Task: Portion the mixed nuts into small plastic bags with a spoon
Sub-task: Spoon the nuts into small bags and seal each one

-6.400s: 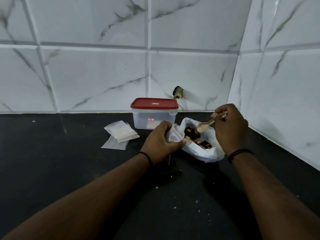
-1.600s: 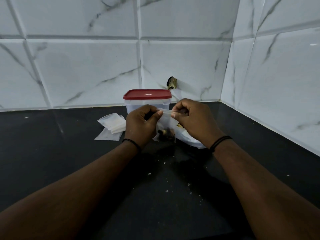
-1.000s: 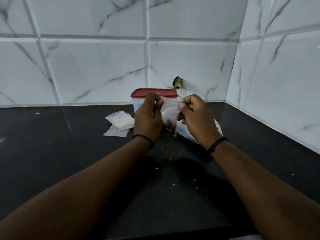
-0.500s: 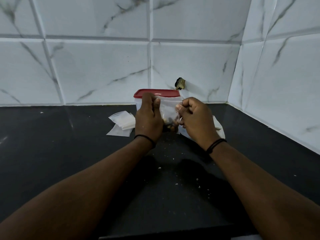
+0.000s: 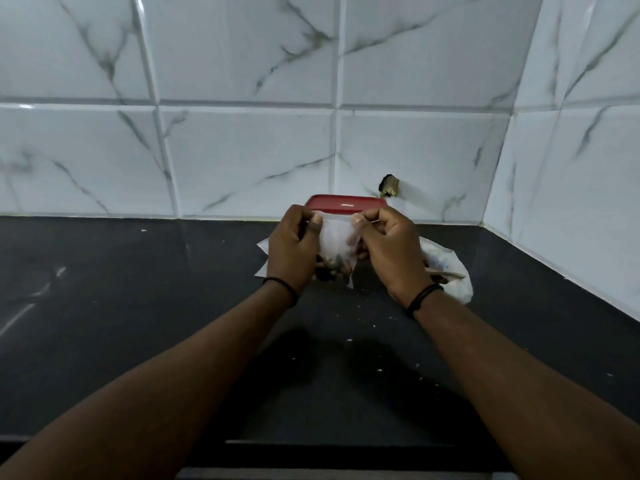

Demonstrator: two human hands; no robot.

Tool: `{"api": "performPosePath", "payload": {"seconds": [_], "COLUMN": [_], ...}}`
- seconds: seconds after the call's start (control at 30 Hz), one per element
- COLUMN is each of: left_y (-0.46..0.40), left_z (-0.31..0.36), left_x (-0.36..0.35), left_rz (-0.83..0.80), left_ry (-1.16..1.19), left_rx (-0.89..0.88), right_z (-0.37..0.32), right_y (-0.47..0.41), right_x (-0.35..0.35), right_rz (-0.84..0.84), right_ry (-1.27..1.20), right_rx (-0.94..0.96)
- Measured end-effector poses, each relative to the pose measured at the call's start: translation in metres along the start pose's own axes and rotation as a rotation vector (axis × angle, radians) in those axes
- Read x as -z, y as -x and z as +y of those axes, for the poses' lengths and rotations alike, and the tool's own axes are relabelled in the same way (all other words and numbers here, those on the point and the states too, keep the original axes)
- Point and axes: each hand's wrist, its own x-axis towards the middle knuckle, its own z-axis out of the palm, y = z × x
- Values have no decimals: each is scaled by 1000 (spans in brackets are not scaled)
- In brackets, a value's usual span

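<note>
A small clear plastic bag (image 5: 336, 242) hangs upright above the black counter, with mixed nuts (image 5: 332, 268) gathered in its bottom. My left hand (image 5: 292, 252) pinches the bag's top left corner and my right hand (image 5: 388, 247) pinches its top right corner, stretching the top edge between them. Behind my right wrist lies a larger white bag (image 5: 450, 271) with nuts in it. The wooden spoon (image 5: 445, 273) rests in that bag, its handle pointing right.
A clear box with a red lid (image 5: 344, 203) stands against the tiled wall, behind the bag. Spare small bags (image 5: 262, 261) peek out left of my left hand. Crumbs dot the black counter (image 5: 138, 306). Tiled walls meet in a corner at the right.
The spoon, held over the large bag earlier, now lies in it. Both hands have lifted the small bag and moved apart along its top edge, pulling it taut.
</note>
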Motion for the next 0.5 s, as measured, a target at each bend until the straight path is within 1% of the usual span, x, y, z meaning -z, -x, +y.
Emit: {"api": "performPosePath", "payload": {"seconds": [0.13, 0.3, 0.37, 0.4, 0.5], "left_y": [-12, -17, -17, -18, -25], "left_z": [-6, -28, -40, -46, -61], "left_x": [55, 130, 146, 151, 156], "left_rz": [5, -104, -125, -136, -184], "left_ry": [31, 73, 3, -64, -286], "left_rx": [174, 480, 549, 574, 595], "right_z": [-9, -7, 2, 7, 20], "right_y": [-1, 14, 19, 22, 21], "right_x": [-53, -122, -143, -149, -155], "right_rz": [-95, -250, -309, -341, -396], "right_ry": [23, -165, -161, -120, 53], "right_rx": [-115, -412, -488, -505, -481]}}
